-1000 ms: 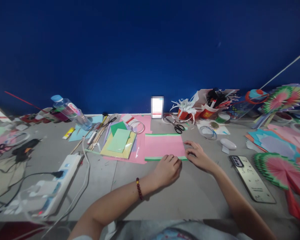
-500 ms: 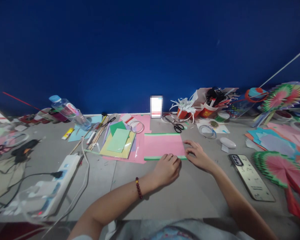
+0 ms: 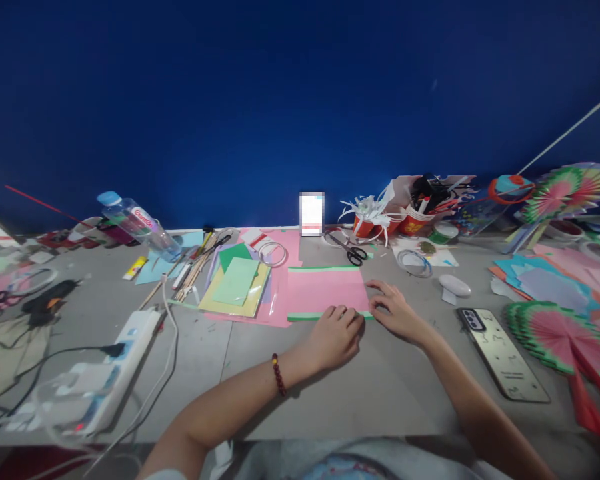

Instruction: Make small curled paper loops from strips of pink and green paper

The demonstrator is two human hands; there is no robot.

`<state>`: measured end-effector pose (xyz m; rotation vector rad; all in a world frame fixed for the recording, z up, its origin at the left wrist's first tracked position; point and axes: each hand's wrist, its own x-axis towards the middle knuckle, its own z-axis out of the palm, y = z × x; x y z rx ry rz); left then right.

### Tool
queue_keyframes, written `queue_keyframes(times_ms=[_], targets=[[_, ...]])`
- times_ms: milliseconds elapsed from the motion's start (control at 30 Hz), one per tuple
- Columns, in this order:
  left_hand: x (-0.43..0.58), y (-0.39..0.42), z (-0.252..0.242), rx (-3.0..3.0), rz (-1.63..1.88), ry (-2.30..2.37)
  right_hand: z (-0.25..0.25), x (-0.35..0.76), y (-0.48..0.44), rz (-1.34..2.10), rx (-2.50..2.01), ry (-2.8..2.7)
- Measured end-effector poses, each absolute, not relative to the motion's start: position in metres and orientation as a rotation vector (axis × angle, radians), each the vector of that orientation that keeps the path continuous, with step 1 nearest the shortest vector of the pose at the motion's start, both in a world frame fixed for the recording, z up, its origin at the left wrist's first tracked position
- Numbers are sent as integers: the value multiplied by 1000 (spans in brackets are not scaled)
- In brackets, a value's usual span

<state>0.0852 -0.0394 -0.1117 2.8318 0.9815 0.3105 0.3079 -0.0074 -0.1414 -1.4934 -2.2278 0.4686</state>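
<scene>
A pink paper sheet (image 3: 325,291) with green and pale strips along its far and near edges lies flat in front of me. At its near right part, my left hand (image 3: 337,337) rests with fingers bent and pressed together over the green-edged border. The thumb of that hand is hidden. My right hand (image 3: 393,310) lies at the sheet's right edge, its fingers curved and apart, the tips by the near right corner. A dark red bead bracelet (image 3: 279,375) circles my left wrist.
Scissors (image 3: 354,252) lie behind the sheet. To its left are a pale green paper (image 3: 236,281), a power strip (image 3: 125,367) with cords and a tilted bottle (image 3: 143,223). A phone (image 3: 503,357), a mouse (image 3: 455,286) and a folded paper fan (image 3: 565,333) lie right.
My left hand has shifted very slightly to the right along the near edge. My right hand and the pink sheet look almost the same.
</scene>
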Motion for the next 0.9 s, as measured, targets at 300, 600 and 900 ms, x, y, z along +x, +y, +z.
queue_keyframes(times_ms=[300, 600, 900], targets=[[89, -38, -115, 2847, 312, 999, -142, 309, -7, 482, -1485, -2221], [90, -38, -112, 2868, 276, 998, -139, 316, -3, 542, -1420, -2162], [89, -37, -115, 2860, 267, 976, -141, 318, -6, 307, -1566, -2096]])
